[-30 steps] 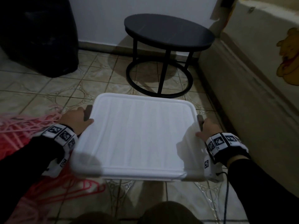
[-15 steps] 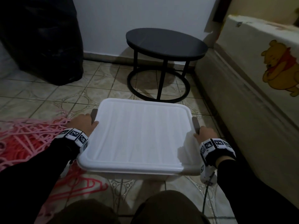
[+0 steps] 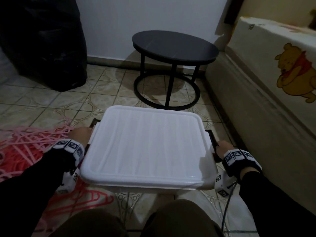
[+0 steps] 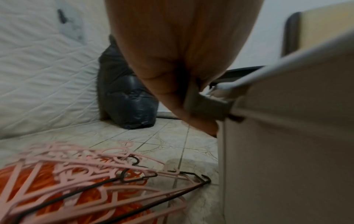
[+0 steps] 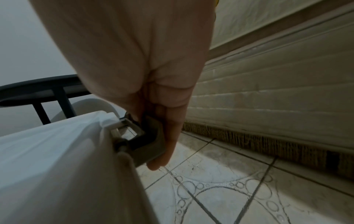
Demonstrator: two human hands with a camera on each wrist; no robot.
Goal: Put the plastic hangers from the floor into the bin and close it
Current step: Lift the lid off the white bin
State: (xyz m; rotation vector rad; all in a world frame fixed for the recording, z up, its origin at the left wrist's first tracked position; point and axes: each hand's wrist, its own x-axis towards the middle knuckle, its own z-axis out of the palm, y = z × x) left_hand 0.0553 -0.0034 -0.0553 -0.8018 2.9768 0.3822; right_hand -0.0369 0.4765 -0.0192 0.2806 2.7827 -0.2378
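Gripping one bin's [image 3: 145,183] two latches [image 5: 147,142]: left hand [image 3: 80,135], right hand [image 3: 222,148], fingers curled.

A round black side table [image 3: 175,44] stands on the tiled floor [image 3: 56,101] against the white wall [image 3: 153,17], its top resting on thin dark legs that join a ring at the bottom. A large black plastic bag [image 3: 42,43] sits in the far left corner of the floor, bulging and shiny. Beside it, in the left wrist view, a quilted white mattress [image 4: 44,65] leans upright. Along the right edge of the floor runs a bed base [image 3: 253,127] with a pale mattress on top, which bears a yellow cartoon bear [image 3: 295,72] in a red shirt. The floor tiles carry a faint pattern of circles and arcs.
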